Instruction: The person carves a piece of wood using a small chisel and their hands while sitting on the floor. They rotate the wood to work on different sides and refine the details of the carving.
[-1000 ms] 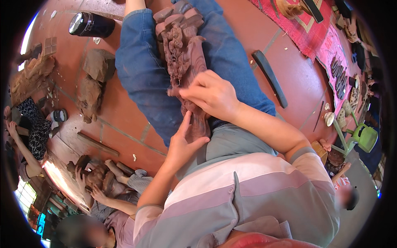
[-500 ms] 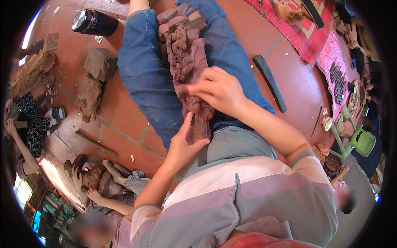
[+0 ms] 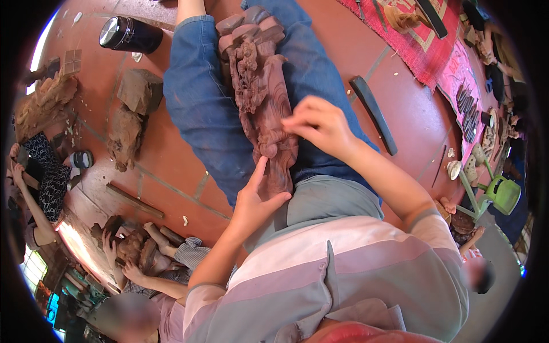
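Note:
A long reddish-brown wood carving (image 3: 273,97) with chunky blocks at its far end and a small rounded figure near its near end lies between my blue-trousered legs. My left hand (image 3: 251,203) holds its near end from the left, index fingertip on the rounded figure and thumb reaching across toward the right. Just off the carving's right side is my right hand (image 3: 320,124), fingers curled into a pinch and slightly blurred. Whatever sits in that pinch, if anything, is too small to make out.
On the tiled floor lie a dark curved bar (image 3: 373,114), a black canister (image 3: 130,34), rough wood blocks (image 3: 137,91) and a wooden strip (image 3: 134,200). A red mat (image 3: 394,43) is far right, beside a green chair (image 3: 502,195). A co-worker's hands (image 3: 132,271) handle another carving at lower left.
My right hand has moved a little to the right, off the carving's middle, uncovering its smooth grained surface. My left hand stays in place on the carving.

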A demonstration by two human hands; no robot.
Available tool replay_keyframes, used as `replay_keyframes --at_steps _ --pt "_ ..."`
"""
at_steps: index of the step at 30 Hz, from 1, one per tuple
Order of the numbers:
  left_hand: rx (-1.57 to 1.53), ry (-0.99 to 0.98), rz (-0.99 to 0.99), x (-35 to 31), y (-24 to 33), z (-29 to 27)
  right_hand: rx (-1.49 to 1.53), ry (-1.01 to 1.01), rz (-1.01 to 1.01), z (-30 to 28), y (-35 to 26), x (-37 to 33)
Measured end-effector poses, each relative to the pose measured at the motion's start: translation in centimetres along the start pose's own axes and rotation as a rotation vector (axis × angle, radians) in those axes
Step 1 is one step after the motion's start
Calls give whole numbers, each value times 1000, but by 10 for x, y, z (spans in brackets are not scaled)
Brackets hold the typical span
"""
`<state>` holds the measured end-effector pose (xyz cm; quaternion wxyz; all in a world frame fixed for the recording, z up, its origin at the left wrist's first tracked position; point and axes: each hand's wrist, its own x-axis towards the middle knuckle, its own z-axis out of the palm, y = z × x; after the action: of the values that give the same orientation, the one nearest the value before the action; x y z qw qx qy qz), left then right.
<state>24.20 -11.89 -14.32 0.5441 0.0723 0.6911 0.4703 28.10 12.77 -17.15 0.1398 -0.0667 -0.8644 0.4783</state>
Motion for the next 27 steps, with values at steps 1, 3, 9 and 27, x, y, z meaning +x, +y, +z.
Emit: replay_keyframes --at_steps 1,3,9,27 --pt "13 9 -7 -1 0 2 18 -23 43 5 1 13" --pt "94 17 24 -1 -6 3 45 -31 25 7 5 26" --pt "41 49 -21 -1 -1 7 102 -112 54 -12 10 -1" --pt "51 34 44 0 -2 4 -111 15 251 9 -18 5"
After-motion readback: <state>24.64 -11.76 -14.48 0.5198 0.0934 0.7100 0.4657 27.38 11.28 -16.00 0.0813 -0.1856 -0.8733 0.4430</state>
